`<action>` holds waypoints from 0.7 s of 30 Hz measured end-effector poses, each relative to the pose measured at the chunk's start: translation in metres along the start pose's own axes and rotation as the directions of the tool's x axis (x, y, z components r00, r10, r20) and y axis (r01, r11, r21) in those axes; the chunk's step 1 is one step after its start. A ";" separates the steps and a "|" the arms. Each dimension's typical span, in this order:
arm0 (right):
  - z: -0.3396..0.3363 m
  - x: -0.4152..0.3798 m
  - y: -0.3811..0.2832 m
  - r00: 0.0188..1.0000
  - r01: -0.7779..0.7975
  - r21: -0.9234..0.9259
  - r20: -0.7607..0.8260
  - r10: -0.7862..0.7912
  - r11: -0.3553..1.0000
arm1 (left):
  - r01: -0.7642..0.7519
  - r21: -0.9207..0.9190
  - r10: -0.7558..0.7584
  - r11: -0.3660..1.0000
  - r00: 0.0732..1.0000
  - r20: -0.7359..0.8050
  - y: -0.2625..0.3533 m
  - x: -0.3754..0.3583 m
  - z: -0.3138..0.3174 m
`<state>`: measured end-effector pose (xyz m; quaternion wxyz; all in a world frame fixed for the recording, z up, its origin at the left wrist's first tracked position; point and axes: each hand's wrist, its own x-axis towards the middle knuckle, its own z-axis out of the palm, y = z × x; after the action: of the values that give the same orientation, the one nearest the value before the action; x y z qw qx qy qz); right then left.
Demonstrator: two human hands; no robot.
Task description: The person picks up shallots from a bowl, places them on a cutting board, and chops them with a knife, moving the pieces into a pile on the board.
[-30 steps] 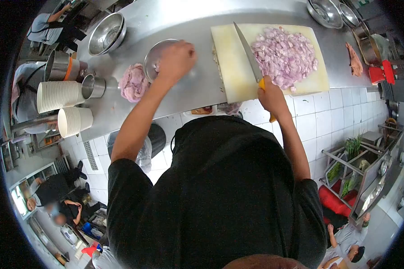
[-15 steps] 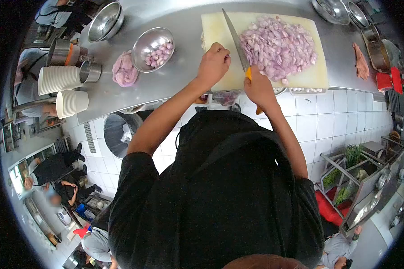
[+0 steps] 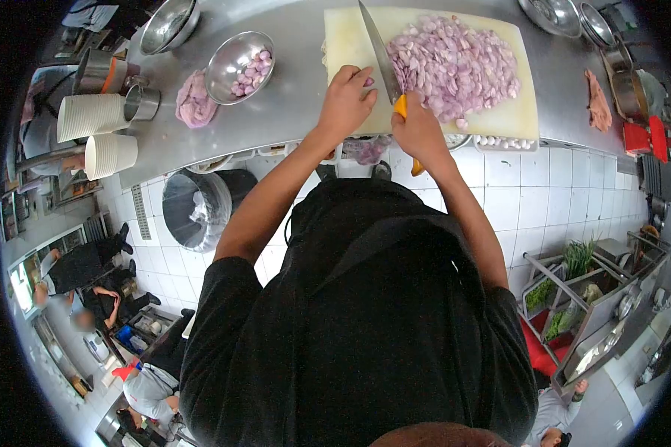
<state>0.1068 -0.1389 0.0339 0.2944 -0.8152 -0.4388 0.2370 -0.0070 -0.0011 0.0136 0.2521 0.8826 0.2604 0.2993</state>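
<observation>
My right hand (image 3: 423, 135) is wrapped round the yellow handle of a large kitchen knife (image 3: 381, 54), whose blade points away across a pale chopping board (image 3: 343, 45). To the left of the blade, my left hand (image 3: 345, 104) pinches a small purple shallot (image 3: 369, 82) at its fingertips, over the board. A broad heap of sliced shallots (image 3: 455, 67) covers the board to the right of the knife. Off to the left, a steel bowl (image 3: 220, 68) contains several whole peeled shallots (image 3: 253, 73).
A crumpled pink cloth (image 3: 195, 100) lies beside the bowl. Stacked white tubs (image 3: 89, 118) and steel pots line the counter's left end. More steel bowls (image 3: 550, 16) and a red object (image 3: 646, 139) are at the right. A lined bin (image 3: 194, 212) stands below. Other people are behind.
The view has shifted slightly, so the counter appears higher and further left. Both hands keep nearly the same places over the board, and the shallot at my left fingertips shows a little more clearly.
</observation>
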 end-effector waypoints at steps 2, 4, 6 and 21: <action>-0.001 0.000 0.001 1.000 -0.011 0.030 0.006 0.011 0.999 | 0.029 -0.042 -0.029 0.999 1.000 0.002 0.002 -0.002 -0.002; -0.005 -0.001 -0.005 0.999 -0.028 0.019 0.018 0.028 0.999 | 0.059 -0.088 -0.059 0.994 0.998 0.003 -0.002 -0.003 -0.001; -0.006 -0.001 -0.007 0.999 -0.032 0.007 0.031 0.031 0.999 | 0.042 -0.107 -0.040 0.993 0.999 0.015 -0.005 -0.003 0.000; -0.019 0.000 -0.026 0.998 -0.017 -0.058 0.065 0.021 0.998 | 0.133 -0.254 -0.153 0.958 0.987 -0.059 -0.013 0.003 0.005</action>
<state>0.1040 -0.1328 0.0655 0.2540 -0.8194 -0.4470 0.2537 -0.0061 0.0088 0.0035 0.3717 0.8105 0.2934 0.3447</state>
